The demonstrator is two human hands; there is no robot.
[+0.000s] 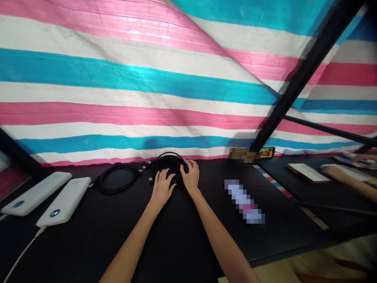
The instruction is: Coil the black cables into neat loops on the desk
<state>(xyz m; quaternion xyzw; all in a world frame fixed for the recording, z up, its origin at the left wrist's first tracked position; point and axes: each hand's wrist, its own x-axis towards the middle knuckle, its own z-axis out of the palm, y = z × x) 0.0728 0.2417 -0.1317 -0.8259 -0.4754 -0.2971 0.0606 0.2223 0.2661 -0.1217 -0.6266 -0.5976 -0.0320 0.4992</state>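
Observation:
A coil of black cable lies on the black tabletop near the striped sheet. My left hand rests on the near left part of this coil, fingers spread and thumb held apart. At the coil's right side is my right hand, its thumb towards the inside and its fingers bent round the outer edge, with cable between them. The dark cable under both hands is hard to make out. Left of them lies a second, looser coil of black cable, with light connector ends between the two coils.
Two white power banks lie at the left, one with a white cord. To the right are a blurred-out object, a propped phone and a shallow tray. A black frame bar slants up; another person's hand is beyond.

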